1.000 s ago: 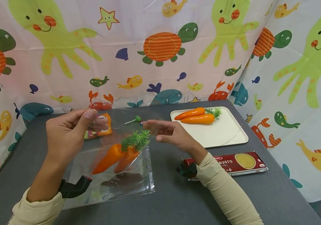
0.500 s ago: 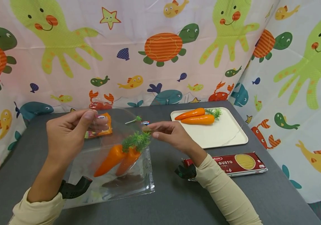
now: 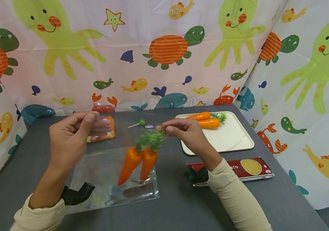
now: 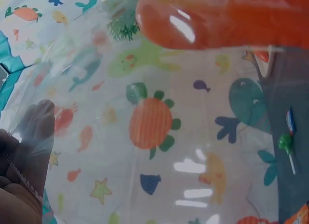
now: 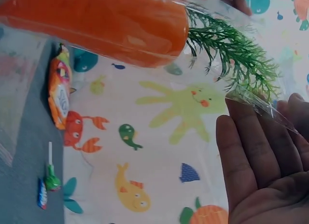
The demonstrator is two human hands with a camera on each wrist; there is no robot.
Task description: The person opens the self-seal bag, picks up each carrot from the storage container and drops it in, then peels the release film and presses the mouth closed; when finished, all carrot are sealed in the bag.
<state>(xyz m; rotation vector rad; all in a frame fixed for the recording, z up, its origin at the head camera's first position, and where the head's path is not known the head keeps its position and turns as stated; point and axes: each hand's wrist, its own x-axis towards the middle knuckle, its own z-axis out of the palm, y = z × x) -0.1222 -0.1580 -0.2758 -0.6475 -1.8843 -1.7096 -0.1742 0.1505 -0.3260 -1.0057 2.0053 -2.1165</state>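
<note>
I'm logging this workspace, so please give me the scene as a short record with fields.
Left grip: pinches the edge of a raised clear bag
Right grip: holds the same bag near the carrot greens
Bag contents: two carrots
Table: flat clear plastic, orange packet, green lollipop, small blue-wrapped item
Tray: two more carrots
Partly behind right sleeve: red packet

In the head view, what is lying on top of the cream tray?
Two orange carrots with green leafy tops lie toward the tray's far edge. The right hand covers their left ends and part of the tray's left side; anything there cannot be seen.
</note>
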